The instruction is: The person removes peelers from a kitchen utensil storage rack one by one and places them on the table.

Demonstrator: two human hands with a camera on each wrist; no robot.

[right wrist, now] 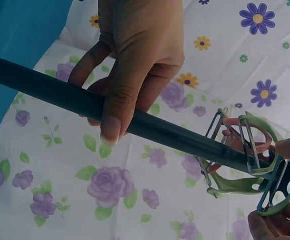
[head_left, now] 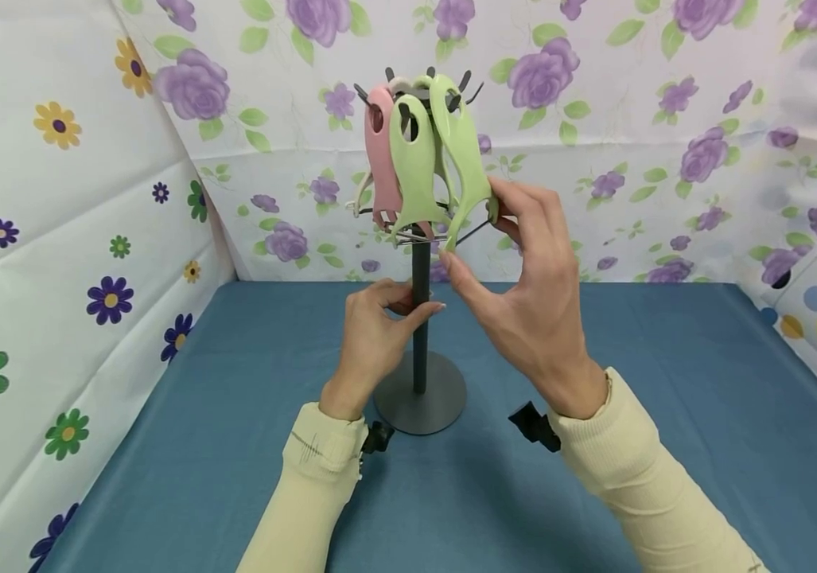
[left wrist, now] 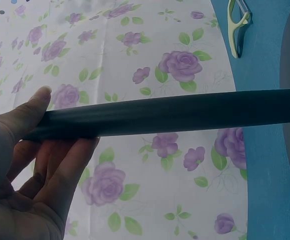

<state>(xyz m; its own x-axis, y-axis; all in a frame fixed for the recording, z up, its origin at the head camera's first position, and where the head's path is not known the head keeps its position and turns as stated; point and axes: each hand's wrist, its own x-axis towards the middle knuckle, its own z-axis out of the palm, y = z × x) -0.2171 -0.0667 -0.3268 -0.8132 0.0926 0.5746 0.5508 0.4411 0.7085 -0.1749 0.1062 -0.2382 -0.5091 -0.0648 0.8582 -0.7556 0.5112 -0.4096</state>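
Pinching the lower end of the rightmost green Y-peeler in my right hand, I hold the dark hooked stand by its post with my left hand, the peeler up at its top right, beside another green peeler and a pink peeler.

Cream long sleeves on this one, left sleeve just left of bottom centre in the frame, right sleeve at lower right, a bit wrinkly. Left cuff has thin dark scratchy lines on it, and the right cuff looks ribbed from where I'm standing. Both wrists have black gadgets: left gadget's a small knobbly lump, right gadget's longer with a squared-off end. Left hand and right hand are bare.
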